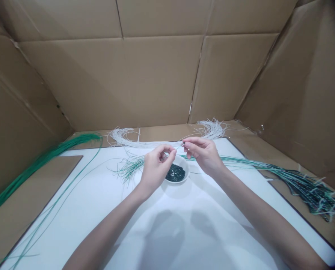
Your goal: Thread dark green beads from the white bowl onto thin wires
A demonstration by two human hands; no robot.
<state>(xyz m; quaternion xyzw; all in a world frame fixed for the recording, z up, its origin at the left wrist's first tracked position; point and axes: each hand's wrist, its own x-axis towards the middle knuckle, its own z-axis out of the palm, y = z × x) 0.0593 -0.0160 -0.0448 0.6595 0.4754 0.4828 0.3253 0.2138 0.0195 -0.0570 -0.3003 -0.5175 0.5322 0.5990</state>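
"So, what has the left grip (156,165) got?"
"A thin green strand (179,146), pinched by thumb and finger; the right grip (206,153) pinches it too, around a dark speck (183,143) too small to name."
"How will it handle?"
"Light and bendy, I'd guess; hold it near the tip."
"And its long axis?"
"Rightward, slanting up or away, near the white bowl (181,162) above the desk (100,195)."

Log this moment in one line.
Left hand: pinching green strand; right hand: at strand, grip unclear; white bowl: below hands, dark bead-like bits inside; white strand bundle: beyond bowl
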